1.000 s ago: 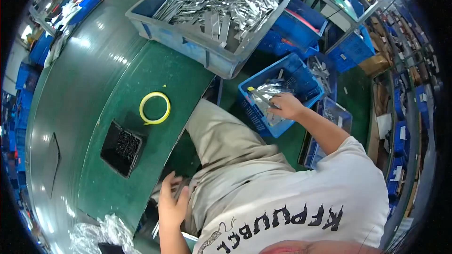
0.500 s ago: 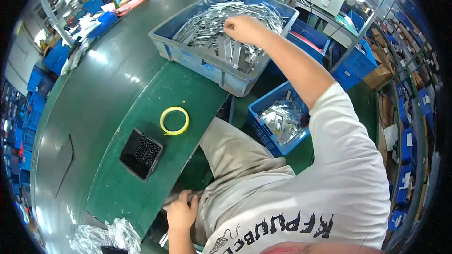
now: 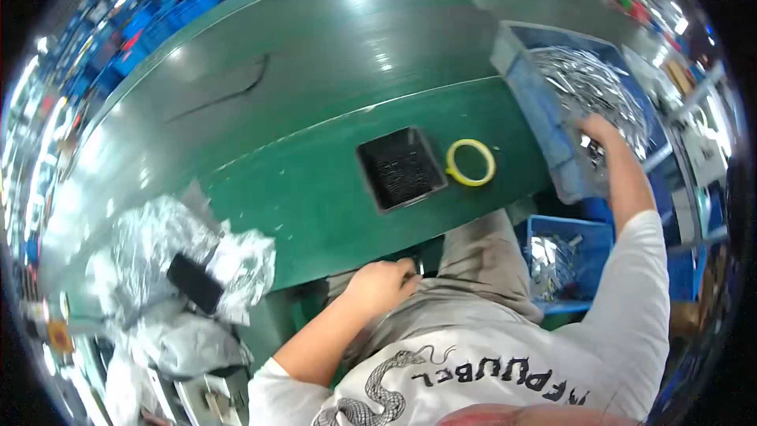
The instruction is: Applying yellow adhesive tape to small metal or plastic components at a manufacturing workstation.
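Note:
My right hand [image 3: 601, 131] reaches into the near side of a large blue bin [image 3: 535, 110] at the right. Its fingers are closed, and a bright bit of metal shows at the fingertips; whether they grip it is blurred. Many thin silvery metal strips [image 3: 587, 83] lie heaped in the bin. Over my lap, close to the table's front edge, my left hand [image 3: 380, 288] is curled shut. A small bright spot shows beside its fingers, but what they hold, if anything, cannot be made out.
On the green table [image 3: 315, 213] stand a black tray [image 3: 432, 159] of small dark parts and a yellow tape roll [image 3: 489, 164]. Crumpled clear plastic [image 3: 158, 241] with a dark phone-like slab [image 3: 195, 282] lies left. A smaller blue crate [image 3: 587, 268] with metal pieces stands below the bin.
The view has swung left, so the bin now appears farther right. My right hand has gone from above the strips to the bin's near side. My left hand's fingers, apart before, are curled.

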The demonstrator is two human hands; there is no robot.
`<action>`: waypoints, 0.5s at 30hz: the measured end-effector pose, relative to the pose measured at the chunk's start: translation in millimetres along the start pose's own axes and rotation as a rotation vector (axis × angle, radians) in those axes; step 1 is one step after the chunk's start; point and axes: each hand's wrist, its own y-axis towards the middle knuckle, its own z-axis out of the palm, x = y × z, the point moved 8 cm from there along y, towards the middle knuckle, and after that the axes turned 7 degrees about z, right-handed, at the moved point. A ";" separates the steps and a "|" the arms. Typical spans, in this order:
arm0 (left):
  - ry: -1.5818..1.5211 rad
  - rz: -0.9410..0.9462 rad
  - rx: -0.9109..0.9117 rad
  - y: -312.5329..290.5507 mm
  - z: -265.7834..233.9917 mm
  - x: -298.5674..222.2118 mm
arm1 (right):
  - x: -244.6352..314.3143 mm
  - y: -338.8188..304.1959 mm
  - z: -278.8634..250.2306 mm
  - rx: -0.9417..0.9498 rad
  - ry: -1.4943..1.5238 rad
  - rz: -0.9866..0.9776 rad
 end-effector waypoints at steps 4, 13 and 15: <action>0.011 -0.034 -0.005 -8.2 2.3 5.4 | 1.4 13.7 18.0 0.209 0.274 0.204; 0.075 0.036 0.005 -0.8 4.5 -7.5 | -6.3 7.1 -12.5 -0.160 -0.300 -0.038; 0.077 0.015 -0.001 -3.0 6.2 -5.7 | 2.7 4.0 -12.1 -0.219 -0.319 -0.078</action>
